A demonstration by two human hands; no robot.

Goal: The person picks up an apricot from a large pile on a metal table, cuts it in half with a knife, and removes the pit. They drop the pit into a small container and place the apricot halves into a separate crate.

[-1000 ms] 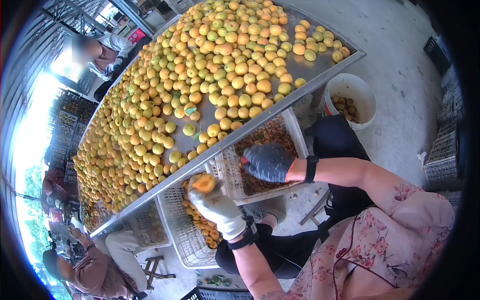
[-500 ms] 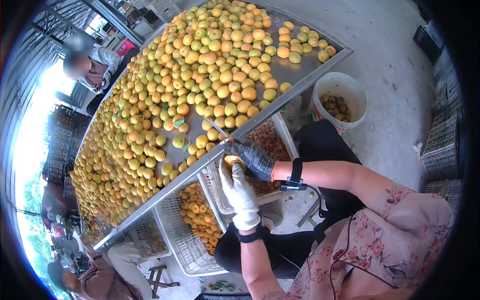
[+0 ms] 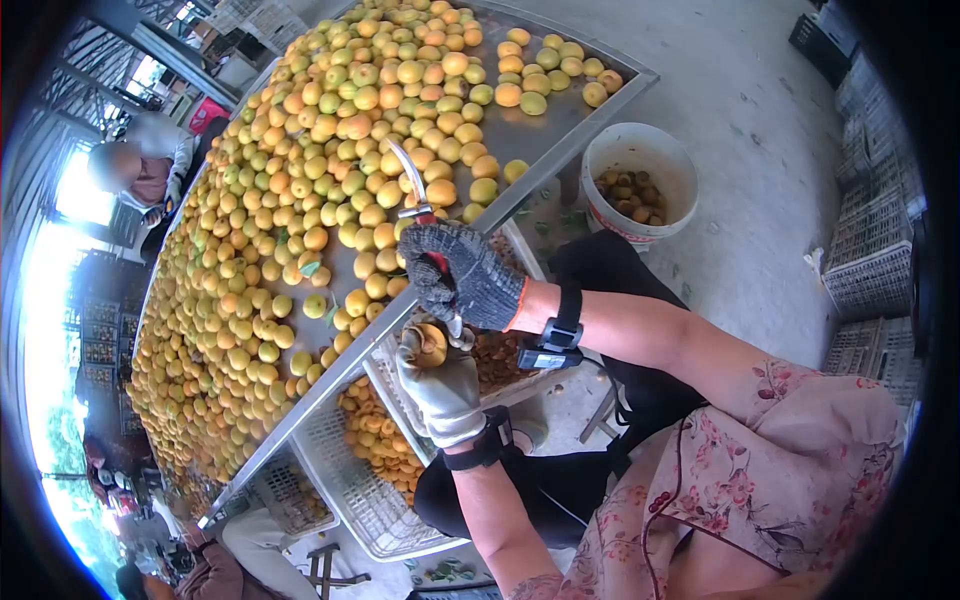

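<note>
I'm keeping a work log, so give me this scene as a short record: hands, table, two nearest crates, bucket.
Left hand: white-gloved, holding a cut fruit
Right hand: dark-gloved, holding a red-handled curved knife that points away from that fruit
Table: metal, heaped with yellow-orange fruit
Left crate: white, holding orange cut pieces
Right crate: white, holding brown pieces
Bucket: white, partly filled with brownish pieces

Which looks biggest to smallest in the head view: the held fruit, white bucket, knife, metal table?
1. Metal table
2. White bucket
3. Knife and held fruit: too close to rank; knife looks longer but thinner.
</note>
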